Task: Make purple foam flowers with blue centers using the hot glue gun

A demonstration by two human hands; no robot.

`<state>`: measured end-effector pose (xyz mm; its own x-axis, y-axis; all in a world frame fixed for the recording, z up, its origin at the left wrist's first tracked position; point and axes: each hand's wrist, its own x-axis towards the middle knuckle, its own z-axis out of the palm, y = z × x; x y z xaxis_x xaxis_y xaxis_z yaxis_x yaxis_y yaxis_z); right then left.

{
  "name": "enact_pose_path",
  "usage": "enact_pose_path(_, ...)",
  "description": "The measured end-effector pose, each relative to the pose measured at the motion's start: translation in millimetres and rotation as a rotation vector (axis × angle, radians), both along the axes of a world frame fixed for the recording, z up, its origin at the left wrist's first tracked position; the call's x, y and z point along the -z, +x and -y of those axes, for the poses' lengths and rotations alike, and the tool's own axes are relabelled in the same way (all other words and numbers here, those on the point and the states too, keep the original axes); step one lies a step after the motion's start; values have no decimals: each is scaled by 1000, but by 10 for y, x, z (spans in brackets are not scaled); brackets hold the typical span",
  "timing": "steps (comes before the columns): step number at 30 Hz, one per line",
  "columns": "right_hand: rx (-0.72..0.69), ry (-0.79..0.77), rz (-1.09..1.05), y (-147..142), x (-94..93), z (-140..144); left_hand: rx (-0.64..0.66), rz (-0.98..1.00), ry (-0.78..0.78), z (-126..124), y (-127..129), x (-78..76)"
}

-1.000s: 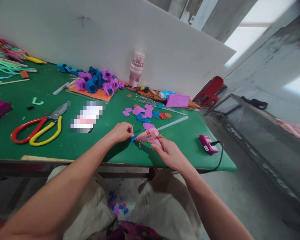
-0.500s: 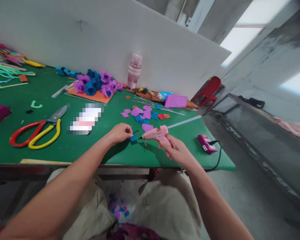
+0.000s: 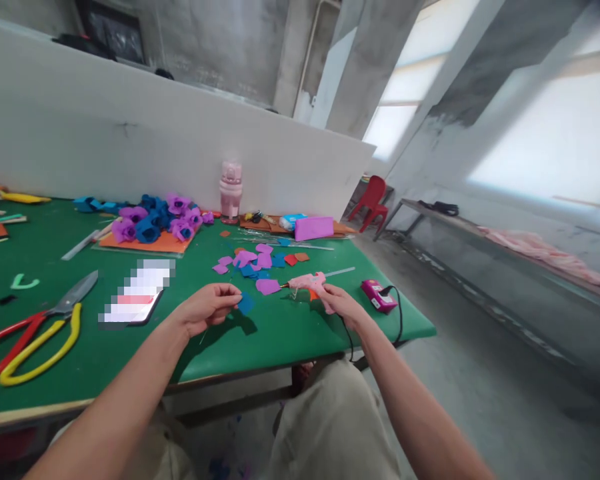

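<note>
My left hand pinches a small blue foam piece just above the green table. A thin wire stem seems to hang below that hand. My right hand grips a pink glue gun that rests low over the table, its nozzle pointing left toward a purple petal. A black cord runs from near the right hand to a pink plug box. Loose purple, blue and red foam cutouts lie just beyond both hands.
Red-and-yellow scissors and a phone lie to the left. Purple and blue foam flowers sit on an orange sheet by a pink bottle. A white board backs the table. A red chair and long bench stand to the right.
The view has tilted up and back. My right hand has carried the glue gun to the right and lowered it toward the table. My left hand has lifted the blue piece slightly.
</note>
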<state>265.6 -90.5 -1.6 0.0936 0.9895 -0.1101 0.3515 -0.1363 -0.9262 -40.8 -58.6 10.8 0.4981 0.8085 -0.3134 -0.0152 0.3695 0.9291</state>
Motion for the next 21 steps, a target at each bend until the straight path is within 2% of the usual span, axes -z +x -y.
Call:
enact_pose_path(4, 47, 76, 385, 175, 171, -111, 14, -26, 18, 3, 8, 2)
enact_pose_path(7, 74, 158, 649, 224, 223, -107, 14, -19, 22, 11, 17, -6)
enact_pose_path(10, 262, 311, 816, 142, 164, -62, -6, -1, 25, 35, 35, -32)
enact_pose_path(12, 346, 436, 800, -23, 58, -53, -14, 2, 31, 57, 52, -55)
enact_pose_path(14, 238, 514, 642, -280, -79, -82, -23, 3, 36, 73, 65, -74)
enact_pose_path(17, -31, 510, 375, -757, -267, -162, -101, 27, 65, 58, 56, -82)
enact_pose_path(19, -149, 546, 295, -1049, -335, -190, -231, 72, 115, 16, 14, -77)
enact_pose_path(21, -181, 598, 283, -1260, -343, -172, -391, 118, 181, -38, -59, -78)
